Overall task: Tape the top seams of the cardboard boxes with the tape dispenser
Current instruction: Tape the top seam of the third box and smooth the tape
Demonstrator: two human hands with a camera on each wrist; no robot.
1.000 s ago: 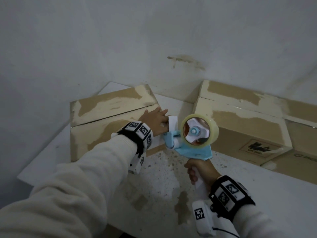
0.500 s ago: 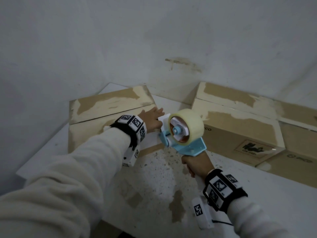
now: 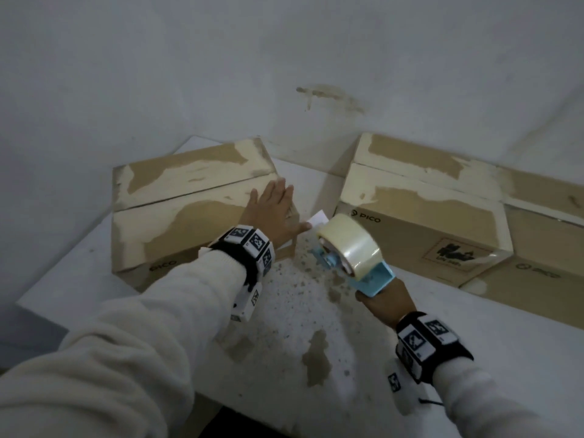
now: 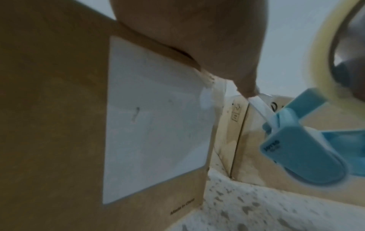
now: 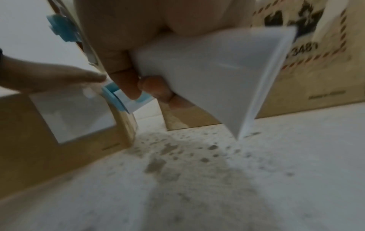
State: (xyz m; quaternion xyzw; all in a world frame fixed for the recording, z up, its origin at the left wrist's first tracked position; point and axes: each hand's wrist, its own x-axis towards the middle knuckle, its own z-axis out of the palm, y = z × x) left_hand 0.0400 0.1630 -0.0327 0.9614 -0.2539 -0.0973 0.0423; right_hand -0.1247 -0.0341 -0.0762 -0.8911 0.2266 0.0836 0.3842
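Note:
A cardboard box [image 3: 189, 210] with a top seam lies at the left of the table. My left hand [image 3: 275, 203] lies flat on its right end, fingers straight, and the thumb [image 4: 245, 81] touches the tape strip [image 4: 258, 106] at the box's corner. My right hand [image 3: 382, 298] grips the white handle [image 5: 207, 75] of the blue tape dispenser [image 3: 373, 279]. Its clear tape roll [image 3: 350, 248] sits edge-on just right of the box's end. A second box [image 3: 420, 222] lies to the right.
A third box [image 3: 537, 270] touches the second one on the far right. The white table [image 3: 300, 343] is speckled with brown stains between the boxes. A white label [image 4: 154, 117] covers the left box's end face. The wall [image 3: 284, 74] stands right behind the boxes.
The dispenser has twisted, so the roll now shows its edge instead of its side. My left hand has flattened out on top of the box's right end.

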